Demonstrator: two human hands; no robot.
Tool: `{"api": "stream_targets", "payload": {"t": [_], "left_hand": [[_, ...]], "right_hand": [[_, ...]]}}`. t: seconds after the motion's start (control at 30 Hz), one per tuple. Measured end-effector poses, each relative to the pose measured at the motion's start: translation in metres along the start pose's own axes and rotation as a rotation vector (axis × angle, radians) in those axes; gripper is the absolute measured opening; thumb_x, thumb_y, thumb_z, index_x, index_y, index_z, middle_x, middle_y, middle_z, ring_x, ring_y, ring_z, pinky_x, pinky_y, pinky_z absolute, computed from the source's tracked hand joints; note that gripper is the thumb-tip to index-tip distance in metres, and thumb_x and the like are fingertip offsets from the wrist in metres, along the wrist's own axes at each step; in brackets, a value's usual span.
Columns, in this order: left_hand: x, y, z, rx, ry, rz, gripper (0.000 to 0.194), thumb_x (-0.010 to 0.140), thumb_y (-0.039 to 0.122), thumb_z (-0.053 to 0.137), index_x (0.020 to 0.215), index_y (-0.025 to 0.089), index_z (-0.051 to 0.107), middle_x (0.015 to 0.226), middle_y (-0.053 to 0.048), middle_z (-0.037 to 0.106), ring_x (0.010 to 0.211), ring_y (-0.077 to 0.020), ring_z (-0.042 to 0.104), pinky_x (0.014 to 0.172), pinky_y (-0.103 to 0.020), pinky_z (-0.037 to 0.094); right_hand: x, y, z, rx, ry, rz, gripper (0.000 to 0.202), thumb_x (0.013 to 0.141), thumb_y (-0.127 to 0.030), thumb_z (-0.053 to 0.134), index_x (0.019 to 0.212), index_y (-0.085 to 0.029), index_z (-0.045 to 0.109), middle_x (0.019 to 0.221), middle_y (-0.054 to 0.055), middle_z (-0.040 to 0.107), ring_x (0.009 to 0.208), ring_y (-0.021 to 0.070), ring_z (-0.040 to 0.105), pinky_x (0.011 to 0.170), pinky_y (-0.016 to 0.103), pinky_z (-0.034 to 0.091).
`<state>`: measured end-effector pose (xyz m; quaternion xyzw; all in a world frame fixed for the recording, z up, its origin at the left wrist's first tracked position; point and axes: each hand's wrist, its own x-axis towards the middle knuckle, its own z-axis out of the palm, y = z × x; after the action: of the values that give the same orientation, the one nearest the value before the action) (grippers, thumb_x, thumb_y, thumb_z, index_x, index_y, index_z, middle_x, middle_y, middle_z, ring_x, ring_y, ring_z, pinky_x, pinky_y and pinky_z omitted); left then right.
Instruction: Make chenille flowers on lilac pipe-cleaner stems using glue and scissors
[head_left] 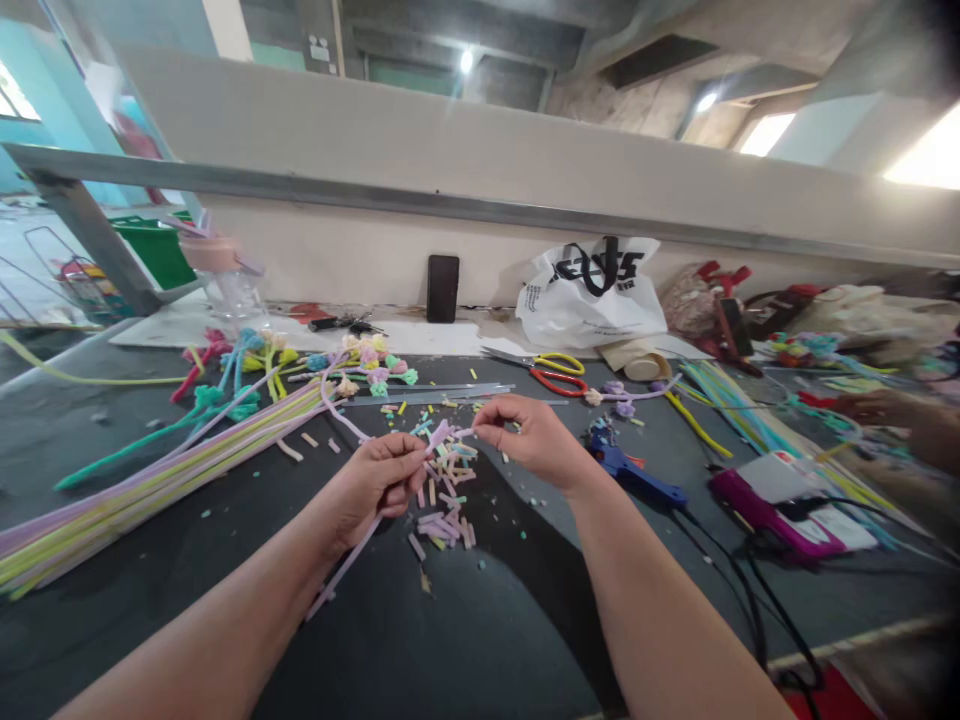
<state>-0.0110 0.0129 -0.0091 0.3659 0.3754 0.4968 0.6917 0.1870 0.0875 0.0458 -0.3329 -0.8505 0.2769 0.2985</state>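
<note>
A lavender pipe cleaner (351,562) passes through the fingers of my left hand (390,475), which is closed on it. One tail hangs below that palm, and another length curves up behind the hand. Past the left fingertips shows a small lavender looped shape (441,434). My right hand (529,440) is pinched at a thin lavender end just right of these loops; its fingertips partly hide that end. Under and between both hands lie short cut pieces of pipe cleaner (450,525), mostly lavender, pink and yellow.
A bundle of long pipe cleaners (187,465) spreads left, near finished pipe-cleaner flowers (375,360). Scissors (559,380) lie behind my right hand. A blue glue gun (637,475) with a cord sits right, beside a magenta box (780,515). Another person's hand (892,415) is far right.
</note>
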Motion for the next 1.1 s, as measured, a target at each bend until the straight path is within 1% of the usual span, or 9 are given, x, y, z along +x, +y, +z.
{"api": "stream_targets", "payload": {"t": [0.1, 0.2, 0.37, 0.57, 0.87, 1.1], "left_hand": [[0.0007, -0.0004, -0.0003, 0.014, -0.016, -0.024, 0.015, 0.078, 0.028, 0.058, 0.076, 0.016, 0.05, 0.052, 0.005, 0.048, 0.035, 0.0003, 0.022, 0.032, -0.012, 0.015], [0.0008, -0.0015, -0.0004, 0.022, -0.029, -0.03, 0.015, 0.079, 0.028, 0.058, 0.075, 0.016, 0.049, 0.052, 0.005, 0.048, 0.034, 0.0004, 0.022, 0.032, -0.012, 0.015], [0.0004, -0.0027, 0.0005, 0.043, -0.033, -0.044, 0.015, 0.078, 0.027, 0.058, 0.074, 0.016, 0.049, 0.051, 0.005, 0.047, 0.034, 0.0004, 0.022, 0.032, -0.012, 0.014], [0.0018, -0.0019, 0.0015, 0.069, -0.034, -0.08, 0.014, 0.078, 0.026, 0.057, 0.074, 0.016, 0.049, 0.05, 0.005, 0.047, 0.033, 0.0005, 0.019, 0.032, -0.013, 0.012], [0.0, -0.0015, -0.0017, 0.079, -0.072, -0.107, 0.014, 0.078, 0.027, 0.058, 0.075, 0.015, 0.051, 0.049, 0.006, 0.045, 0.034, 0.0001, 0.02, 0.032, -0.014, 0.01], [0.0, -0.0013, -0.0028, 0.087, -0.083, -0.133, 0.013, 0.076, 0.026, 0.06, 0.076, 0.015, 0.052, 0.048, 0.006, 0.045, 0.033, 0.0005, 0.019, 0.032, -0.014, 0.009]], "right_hand": [[-0.001, -0.002, 0.0066, -0.007, -0.039, -0.058, 0.005, 0.076, -0.017, 0.057, 0.073, -0.017, 0.061, 0.069, 0.0, 0.058, 0.065, 0.0113, 0.052, 0.062, 0.023, 0.041], [-0.002, -0.0035, 0.011, -0.034, -0.048, -0.087, 0.006, 0.077, -0.017, 0.057, 0.072, -0.017, 0.061, 0.067, -0.001, 0.056, 0.062, 0.01, 0.05, 0.06, 0.022, 0.039], [-0.0025, -0.0039, 0.0103, -0.137, -0.052, -0.139, 0.006, 0.076, -0.016, 0.058, 0.071, -0.017, 0.06, 0.065, -0.002, 0.055, 0.059, 0.0088, 0.048, 0.057, 0.021, 0.036], [-0.0016, -0.0031, 0.0084, -0.239, -0.059, -0.225, 0.006, 0.074, -0.012, 0.06, 0.07, -0.017, 0.062, 0.065, -0.002, 0.058, 0.06, 0.0083, 0.049, 0.061, 0.02, 0.035], [-0.0022, -0.0034, 0.0091, -0.266, -0.061, -0.234, 0.006, 0.074, -0.012, 0.06, 0.071, -0.016, 0.062, 0.066, -0.001, 0.06, 0.061, 0.0086, 0.051, 0.061, 0.02, 0.035], [-0.0018, -0.0047, 0.0095, -0.246, -0.087, -0.259, 0.007, 0.075, -0.012, 0.059, 0.071, -0.017, 0.062, 0.066, -0.001, 0.06, 0.061, 0.009, 0.051, 0.062, 0.02, 0.036]]}}
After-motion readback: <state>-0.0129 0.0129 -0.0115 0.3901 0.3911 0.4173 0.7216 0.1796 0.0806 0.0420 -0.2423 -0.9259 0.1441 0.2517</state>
